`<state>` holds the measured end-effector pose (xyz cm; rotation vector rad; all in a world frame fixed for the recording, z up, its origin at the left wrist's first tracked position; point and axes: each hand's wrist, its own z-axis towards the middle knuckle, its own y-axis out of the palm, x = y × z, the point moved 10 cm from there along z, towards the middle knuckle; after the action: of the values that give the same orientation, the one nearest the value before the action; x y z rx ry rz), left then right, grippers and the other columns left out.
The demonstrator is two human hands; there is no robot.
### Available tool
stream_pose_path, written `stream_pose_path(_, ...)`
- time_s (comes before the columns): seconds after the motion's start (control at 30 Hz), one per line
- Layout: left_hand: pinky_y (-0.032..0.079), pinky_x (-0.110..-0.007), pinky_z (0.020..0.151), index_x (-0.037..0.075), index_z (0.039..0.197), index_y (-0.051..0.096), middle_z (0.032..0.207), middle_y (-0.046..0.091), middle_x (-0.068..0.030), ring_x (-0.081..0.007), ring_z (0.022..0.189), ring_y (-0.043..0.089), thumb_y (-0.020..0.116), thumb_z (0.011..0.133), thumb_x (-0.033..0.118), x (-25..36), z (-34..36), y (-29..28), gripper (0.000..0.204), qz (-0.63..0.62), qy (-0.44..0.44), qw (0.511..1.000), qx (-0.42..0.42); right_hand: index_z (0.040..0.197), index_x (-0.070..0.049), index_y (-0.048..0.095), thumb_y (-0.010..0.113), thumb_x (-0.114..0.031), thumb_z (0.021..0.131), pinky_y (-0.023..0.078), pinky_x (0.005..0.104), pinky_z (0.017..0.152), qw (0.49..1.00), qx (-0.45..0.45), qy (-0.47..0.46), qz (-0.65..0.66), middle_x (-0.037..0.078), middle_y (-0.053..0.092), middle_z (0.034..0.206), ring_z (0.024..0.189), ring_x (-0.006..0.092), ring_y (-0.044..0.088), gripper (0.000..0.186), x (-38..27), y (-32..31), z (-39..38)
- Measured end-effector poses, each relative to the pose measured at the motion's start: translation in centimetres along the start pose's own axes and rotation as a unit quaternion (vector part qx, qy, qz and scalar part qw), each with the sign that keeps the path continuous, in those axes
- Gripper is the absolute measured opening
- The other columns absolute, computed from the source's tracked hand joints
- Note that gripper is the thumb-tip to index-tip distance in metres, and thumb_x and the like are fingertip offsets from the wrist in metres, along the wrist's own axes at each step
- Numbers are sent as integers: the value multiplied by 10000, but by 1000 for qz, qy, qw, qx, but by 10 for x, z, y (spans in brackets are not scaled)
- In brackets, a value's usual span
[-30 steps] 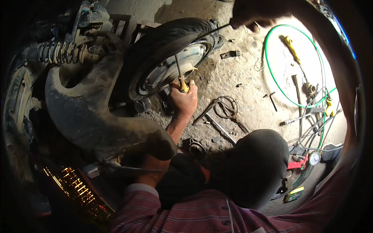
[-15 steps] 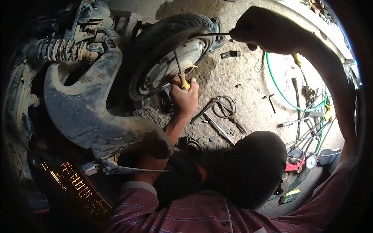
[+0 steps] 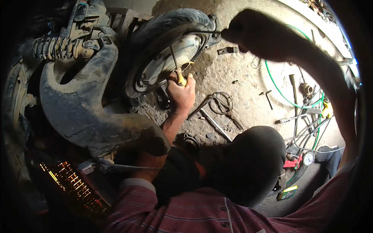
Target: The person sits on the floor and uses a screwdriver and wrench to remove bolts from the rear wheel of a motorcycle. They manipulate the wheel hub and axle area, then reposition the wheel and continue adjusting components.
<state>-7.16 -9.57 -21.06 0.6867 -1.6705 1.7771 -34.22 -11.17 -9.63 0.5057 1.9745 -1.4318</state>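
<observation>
Screwdriver [image 3: 181, 79] with a yellow handle is held in the left hand [image 3: 181, 93], its fingers wrapped closely around the grip. The shaft is angled away from that hand to the rim of a wheel [image 3: 157, 68], which is placed just beyond it and to the left of the right hand [image 3: 246, 33]. Around the wheel a black tyre [image 3: 178, 17] is seated. By the right hand, which is darkly shadowed, a thin metal bar [image 3: 213, 32] is gripped in folded fingers, its far end brought to the tyre's edge; whether either tool is tucked beneath the tyre cannot be told.

To the left of the left hand, a curved grey cover [image 3: 77, 105] is seen, with a coil spring [image 3: 58, 48] farther off. A looped cable [image 3: 223, 103] is laid to the left hand's right. A small bracket [image 3: 227, 50] is found just on the near side of the right hand, and an L-shaped key [image 3: 269, 100] nearer the body. Beneath the right forearm, a green hose [image 3: 272, 86] is partly hidden.
</observation>
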Motion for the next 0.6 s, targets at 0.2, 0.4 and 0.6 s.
stream_pose_path(0.2,508,-353,767,-45,1027,606,885,663,-97,-190,818,616,758,865,113,1,5,-1,272,47,51,998,5,1068,-2,712,617,-399,1039,391,257,441,839,-103,191,498,-3,562,697,521,70,476,409,29,82,-28)
stream_pose_path(0.4,534,-377,764,-58,1110,620,913,661,-167,-253,808,655,759,878,135,-5,2,-2,332,14,18,999,-23,965,44,695,558,-532,1037,512,326,628,863,21,191,466,52,626,711,643,124,583,596,24,108,-38)
stream_pose_path(0.6,486,-309,725,-21,1047,635,858,610,-33,-139,767,556,722,897,93,5,0,-4,208,-36,38,998,-19,931,-31,643,619,-473,1041,364,254,523,814,112,159,548,-40,523,684,596,61,445,456,23,155,-34)
